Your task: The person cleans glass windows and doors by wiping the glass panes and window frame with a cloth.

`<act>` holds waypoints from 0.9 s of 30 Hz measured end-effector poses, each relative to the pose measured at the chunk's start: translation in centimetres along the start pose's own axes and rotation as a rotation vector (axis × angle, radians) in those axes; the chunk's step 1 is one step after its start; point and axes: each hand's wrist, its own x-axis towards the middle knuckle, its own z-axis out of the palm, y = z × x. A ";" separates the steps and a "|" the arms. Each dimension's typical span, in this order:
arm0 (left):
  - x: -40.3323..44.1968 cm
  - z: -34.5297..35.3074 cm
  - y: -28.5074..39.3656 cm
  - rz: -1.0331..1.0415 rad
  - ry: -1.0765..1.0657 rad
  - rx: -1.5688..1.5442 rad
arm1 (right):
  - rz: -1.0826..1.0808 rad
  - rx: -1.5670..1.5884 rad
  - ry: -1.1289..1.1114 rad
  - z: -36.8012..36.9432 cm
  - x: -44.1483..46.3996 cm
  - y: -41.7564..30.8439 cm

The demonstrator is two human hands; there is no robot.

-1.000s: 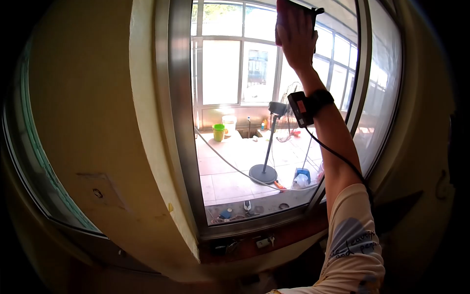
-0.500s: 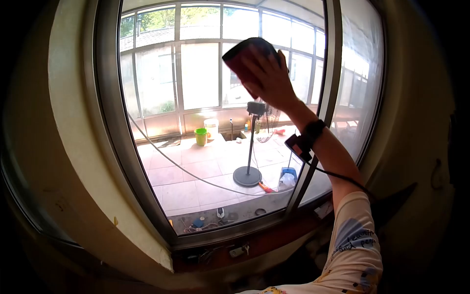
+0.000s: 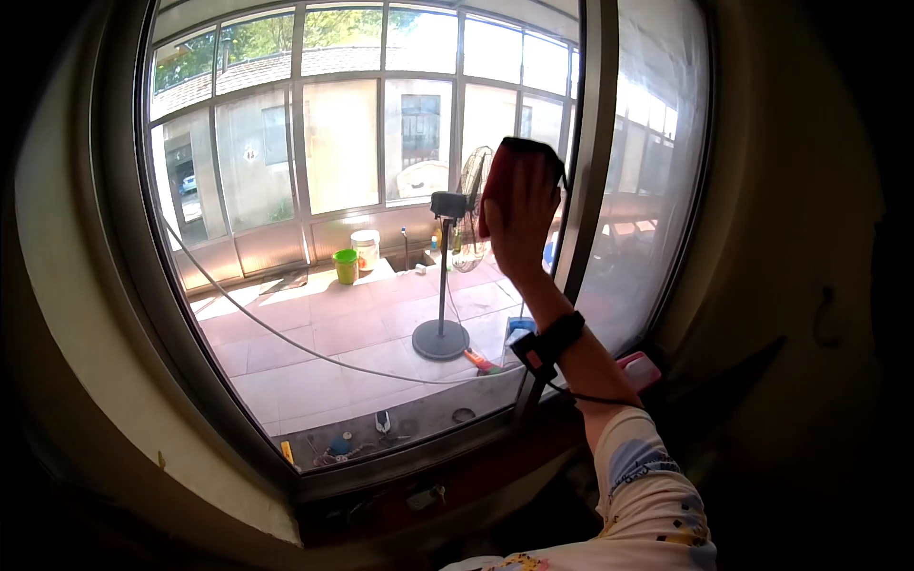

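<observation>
My right hand [image 3: 524,228] is raised, palm toward the glass, and presses a dark red cloth [image 3: 506,179] with a black edge against the window pane [image 3: 381,314]. The fingers lie over the cloth, with the thumb on its left side. Both are near the right upright of the window frame [image 3: 592,143]. A black band [image 3: 562,333] with a small box and a cable sits on my right wrist. My left hand is out of view.
Behind the glass stand a pedestal fan [image 3: 441,338], a green bucket [image 3: 346,267] and a white bucket [image 3: 366,249]. A grey cable [image 3: 286,333] curves across the pane. Below is a dark sill with keys [image 3: 426,496]; a red-and-white item [image 3: 640,370] sits at the right.
My right hand has brought the cloth down and to the right across the pane, toward the frame's upright. The cloth has turned more upright, and the view has shifted right.
</observation>
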 end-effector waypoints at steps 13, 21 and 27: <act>-2.6 -0.3 8.9 -0.132 -0.109 0.108 | -0.061 0.168 -0.038 -2.9 -10.8 1.3; -4.5 -3.2 11.0 -0.092 -0.117 0.312 | 0.945 0.161 -0.300 -8.1 -38.6 -10.9; -8.4 -7.6 8.5 -0.203 0.024 0.269 | 1.478 0.204 -0.222 -6.7 -41.7 -20.2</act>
